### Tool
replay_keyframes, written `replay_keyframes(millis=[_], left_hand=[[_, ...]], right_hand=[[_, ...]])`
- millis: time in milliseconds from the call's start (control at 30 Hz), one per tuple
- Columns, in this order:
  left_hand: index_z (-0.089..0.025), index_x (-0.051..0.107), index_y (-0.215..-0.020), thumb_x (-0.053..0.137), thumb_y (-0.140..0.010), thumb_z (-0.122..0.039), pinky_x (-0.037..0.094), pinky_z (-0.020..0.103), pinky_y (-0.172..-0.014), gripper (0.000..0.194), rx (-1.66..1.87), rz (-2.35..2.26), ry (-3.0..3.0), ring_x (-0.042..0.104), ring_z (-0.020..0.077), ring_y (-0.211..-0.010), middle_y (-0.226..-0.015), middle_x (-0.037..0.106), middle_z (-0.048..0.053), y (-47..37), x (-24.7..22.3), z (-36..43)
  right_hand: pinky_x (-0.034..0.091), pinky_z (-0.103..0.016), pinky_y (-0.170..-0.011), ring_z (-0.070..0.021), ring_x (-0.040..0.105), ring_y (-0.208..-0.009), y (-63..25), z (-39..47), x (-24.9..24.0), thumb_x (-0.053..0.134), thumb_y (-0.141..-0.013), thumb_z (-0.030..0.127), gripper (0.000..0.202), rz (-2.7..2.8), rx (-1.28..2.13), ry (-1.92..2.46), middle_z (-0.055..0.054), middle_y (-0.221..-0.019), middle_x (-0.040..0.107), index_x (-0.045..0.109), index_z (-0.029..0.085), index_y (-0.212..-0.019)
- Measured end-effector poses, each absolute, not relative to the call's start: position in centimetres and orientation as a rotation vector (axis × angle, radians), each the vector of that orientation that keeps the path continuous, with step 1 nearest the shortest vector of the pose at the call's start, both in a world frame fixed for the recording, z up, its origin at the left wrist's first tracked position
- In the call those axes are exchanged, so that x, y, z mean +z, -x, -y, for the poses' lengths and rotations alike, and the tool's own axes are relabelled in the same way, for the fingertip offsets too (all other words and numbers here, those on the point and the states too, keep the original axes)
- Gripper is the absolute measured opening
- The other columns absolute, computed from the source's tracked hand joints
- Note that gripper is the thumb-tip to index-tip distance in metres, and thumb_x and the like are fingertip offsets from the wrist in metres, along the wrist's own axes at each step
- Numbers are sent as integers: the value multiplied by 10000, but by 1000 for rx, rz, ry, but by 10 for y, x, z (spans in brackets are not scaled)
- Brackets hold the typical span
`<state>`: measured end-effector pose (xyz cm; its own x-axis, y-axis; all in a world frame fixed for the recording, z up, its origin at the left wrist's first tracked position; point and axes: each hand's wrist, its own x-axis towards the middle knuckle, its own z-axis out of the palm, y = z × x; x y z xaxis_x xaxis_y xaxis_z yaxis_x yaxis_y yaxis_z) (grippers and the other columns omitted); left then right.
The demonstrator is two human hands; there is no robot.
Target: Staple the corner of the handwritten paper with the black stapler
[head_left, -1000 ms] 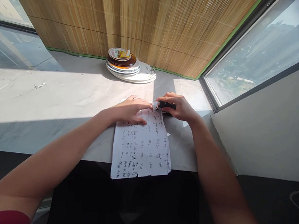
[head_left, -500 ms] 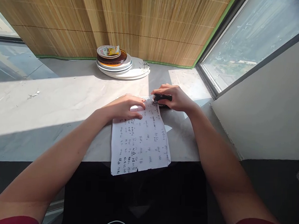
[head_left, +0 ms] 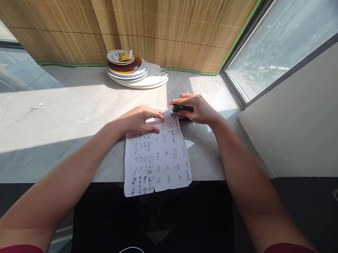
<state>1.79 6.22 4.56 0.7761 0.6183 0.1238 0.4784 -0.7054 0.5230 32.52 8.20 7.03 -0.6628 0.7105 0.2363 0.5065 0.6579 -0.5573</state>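
Sheets of white paper [head_left: 159, 159] with handwriting lie on the marble ledge, their lower edge sticking out past its front. My left hand [head_left: 142, 119] rests on the upper left part of the paper, fingers and thumb spread apart. A black stapler [head_left: 183, 109] is at the paper's upper right edge, its front end over the paper. My right hand [head_left: 196, 108] is wrapped round the stapler from the right. The stapler's base is partly hidden under the hand.
A stack of plates [head_left: 126, 70] with a small yellow packet [head_left: 125, 56] on top stands at the back. A bamboo blind [head_left: 140, 24] hangs behind it. Small white scraps [head_left: 37, 107] lie on the left. A window and white wall [head_left: 306, 110] bound the right side.
The view has shifted slightly. Both hands, the paper and the stapler otherwise hold nearly the same positions.
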Motion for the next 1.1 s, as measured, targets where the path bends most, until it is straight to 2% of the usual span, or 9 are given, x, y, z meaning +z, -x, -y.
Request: replay_keyframes(millis=[233,367,467,567,733,833,967,1100], left_hand=[[-317,816,-1104,754,-941,-496,496,461,-1086,249,399,-829,-2482,695,294,-1246,-1225,803,46,-18,48,-60],[-310,809,-1086,729,-960,-511,485,448,-1090,251,380,-797,-2484,699,287,-1233,-1246,793,53,-18,49,-62],[-307,805,-1083,702,-973,-538,467,477,-1109,275,341,-823,-2536,707,291,-1171,-1221,790,66,-18,49,-65],[-317,802,-1108,676,-989,-525,432,501,-1156,271,342,-837,-2595,693,304,-1227,-1217,792,69,-17,50,-66],[-307,786,-1162,637,-1008,-478,439,474,-1154,274,364,-795,-2639,681,302,-1304,-1311,780,73,-14,47,-65],[-312,785,-1184,633,-1011,-503,420,493,-1185,299,368,-829,-2649,654,313,-1362,-1348,773,75,-14,42,-67],[-312,778,-1166,631,-1015,-536,398,501,-1224,307,390,-839,-2606,608,313,-1422,-1393,743,83,-14,41,-72],[-267,737,-1144,736,-945,-535,478,467,-1168,334,500,-927,-2398,622,298,-1333,-1443,672,85,-11,47,-70]], right_hand=[[469,-447,-910,-272,608,-1023,-325,-81,71,711,-954,323,372,2433,624,903,-61,-1089,703,779,299,-1318],[482,-417,-881,-258,630,-1015,-333,-82,73,784,-891,394,522,2423,660,964,-68,-1122,716,721,242,-1387],[454,-378,-805,-223,614,-901,-346,-88,72,816,-849,418,374,2510,654,1076,-33,-983,710,755,239,-1171],[397,-358,-728,-195,559,-777,-359,-96,70,786,-865,389,186,2522,594,1245,-7,-812,651,703,236,-930],[373,-362,-671,-218,539,-752,-362,-106,61,801,-811,347,217,2272,366,1576,-34,-762,611,618,232,-820],[369,-361,-645,-224,521,-750,-344,-101,59,789,-816,374,248,2007,247,1587,-41,-737,580,580,241,-797],[382,-372,-615,-204,516,-708,-295,-74,65,712,-882,369,205,1791,461,1453,-34,-745,565,562,246,-816],[423,-386,-622,-227,598,-747,-253,-43,65,682,-922,399,185,1822,809,1441,-53,-815,632,589,240,-900]])
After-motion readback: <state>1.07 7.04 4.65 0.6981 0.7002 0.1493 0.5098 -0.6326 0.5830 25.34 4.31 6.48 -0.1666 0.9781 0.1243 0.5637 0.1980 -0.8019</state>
